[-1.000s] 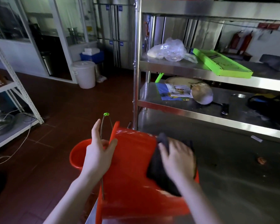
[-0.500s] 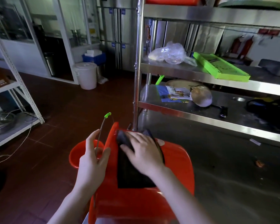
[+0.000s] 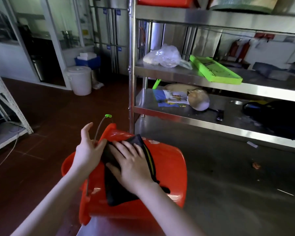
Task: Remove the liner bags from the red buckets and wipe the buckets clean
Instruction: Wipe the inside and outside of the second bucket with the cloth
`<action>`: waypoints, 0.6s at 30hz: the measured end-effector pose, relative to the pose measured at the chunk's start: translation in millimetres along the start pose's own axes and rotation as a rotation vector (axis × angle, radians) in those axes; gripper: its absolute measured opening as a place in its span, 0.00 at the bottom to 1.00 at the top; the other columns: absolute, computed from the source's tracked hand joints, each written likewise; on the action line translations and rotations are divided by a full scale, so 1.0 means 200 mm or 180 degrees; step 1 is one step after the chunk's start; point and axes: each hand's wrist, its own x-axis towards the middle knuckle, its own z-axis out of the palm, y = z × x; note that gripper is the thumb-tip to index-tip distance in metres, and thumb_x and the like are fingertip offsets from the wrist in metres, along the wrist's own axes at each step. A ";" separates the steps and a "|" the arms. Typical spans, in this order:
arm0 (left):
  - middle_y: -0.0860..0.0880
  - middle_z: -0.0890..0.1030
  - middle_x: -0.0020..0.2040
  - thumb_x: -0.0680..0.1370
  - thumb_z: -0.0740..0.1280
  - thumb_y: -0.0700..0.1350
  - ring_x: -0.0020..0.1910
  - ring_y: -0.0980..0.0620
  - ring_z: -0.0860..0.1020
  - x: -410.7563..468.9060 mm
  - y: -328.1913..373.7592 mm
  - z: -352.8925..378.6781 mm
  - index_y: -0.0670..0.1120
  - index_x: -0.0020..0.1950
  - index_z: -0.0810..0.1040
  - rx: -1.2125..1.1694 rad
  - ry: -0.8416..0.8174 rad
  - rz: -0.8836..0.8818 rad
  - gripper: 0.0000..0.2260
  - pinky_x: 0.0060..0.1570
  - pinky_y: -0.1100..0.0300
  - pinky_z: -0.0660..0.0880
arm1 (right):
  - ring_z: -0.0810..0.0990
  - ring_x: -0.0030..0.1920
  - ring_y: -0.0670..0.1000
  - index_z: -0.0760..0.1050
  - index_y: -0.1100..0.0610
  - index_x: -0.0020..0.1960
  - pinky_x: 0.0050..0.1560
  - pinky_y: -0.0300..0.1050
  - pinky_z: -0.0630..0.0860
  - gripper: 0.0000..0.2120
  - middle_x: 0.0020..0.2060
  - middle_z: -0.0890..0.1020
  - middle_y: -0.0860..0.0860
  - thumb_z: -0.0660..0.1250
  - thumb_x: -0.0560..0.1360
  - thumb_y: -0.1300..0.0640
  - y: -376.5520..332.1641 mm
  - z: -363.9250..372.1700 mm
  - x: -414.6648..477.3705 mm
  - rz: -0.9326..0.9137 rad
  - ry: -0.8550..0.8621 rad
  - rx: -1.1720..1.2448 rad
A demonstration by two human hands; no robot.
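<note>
Bucket of red plastic (image 3: 169, 160) lies on its side at the near edge of a stainless-steel table (image 3: 228, 184), rim toward the left. Right hand (image 3: 133, 166), fingers flat and spread, presses a black cloth (image 3: 116, 193) against the bucket's upturned wall. Left hand (image 3: 88, 149), fingers straight and apart, braces its palm on the rim beside the thin wire handle (image 3: 99, 126).

The right hand (image 3: 133, 166) is covering the middle of the cloth (image 3: 117, 193). The left hand (image 3: 89, 150) is hiding part of the bucket (image 3: 169, 167) rim, and the bucket's inside is facing away. A second bucket (image 3: 67, 165) is lying mostly behind them. Both forearms are running off the bottom edge. The top edge is cutting off a red thing (image 3: 162, 1) on the top shelf (image 3: 211, 16). A bag (image 3: 283, 116) is sitting in shadow, its shape unclear.
</note>
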 end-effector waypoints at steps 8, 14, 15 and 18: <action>0.44 0.85 0.47 0.65 0.79 0.34 0.39 0.42 0.85 -0.18 -0.08 -0.17 0.79 0.60 0.61 -0.1040 -0.0622 -0.0678 0.46 0.29 0.52 0.80 | 0.77 0.62 0.52 0.75 0.53 0.65 0.64 0.49 0.71 0.22 0.62 0.80 0.49 0.57 0.79 0.41 0.52 -0.17 -0.28 0.1092 0.0286 -0.0263; 0.52 0.82 0.40 0.77 0.68 0.41 0.31 0.55 0.82 -0.27 -0.01 0.01 0.69 0.70 0.56 0.0038 -0.0052 -0.0124 0.34 0.29 0.60 0.79 | 0.75 0.64 0.53 0.75 0.53 0.66 0.65 0.54 0.69 0.22 0.63 0.78 0.49 0.56 0.80 0.42 0.44 -0.13 -0.36 0.1143 0.0503 -0.0376; 0.51 0.83 0.42 0.77 0.68 0.43 0.32 0.53 0.83 -0.25 0.00 0.02 0.69 0.70 0.57 -0.0061 0.0015 -0.0174 0.31 0.33 0.56 0.80 | 0.73 0.66 0.53 0.73 0.52 0.68 0.67 0.54 0.67 0.22 0.65 0.76 0.48 0.57 0.80 0.42 0.37 -0.10 -0.37 0.0865 0.0556 -0.0292; 0.48 0.82 0.50 0.76 0.71 0.42 0.41 0.50 0.83 -0.18 0.02 0.02 0.67 0.67 0.63 -0.0151 0.0034 -0.0251 0.29 0.39 0.53 0.81 | 0.63 0.74 0.51 0.65 0.47 0.73 0.73 0.55 0.57 0.25 0.73 0.67 0.45 0.59 0.78 0.42 0.17 -0.01 -0.42 -0.0145 0.0289 -0.0115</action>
